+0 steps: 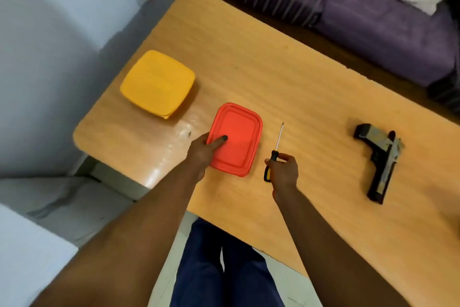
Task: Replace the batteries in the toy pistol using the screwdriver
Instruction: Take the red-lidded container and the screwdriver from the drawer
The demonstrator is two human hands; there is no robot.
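Screwdriver (273,157) gripped by right hand (283,172); left hand (201,154) seemingly grips lidded red container (239,142).

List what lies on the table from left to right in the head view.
yellow container → red container, with the left hand gripping its near left edge → screwdriver, held in the right hand → toy pistol, lying untouched.

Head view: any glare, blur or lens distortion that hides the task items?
Head view: glare whitens the table corner near the left hand; wide-angle bend curves the edges; slight softness overall, yet the screwdriver, toy pistol and red container read clearly.
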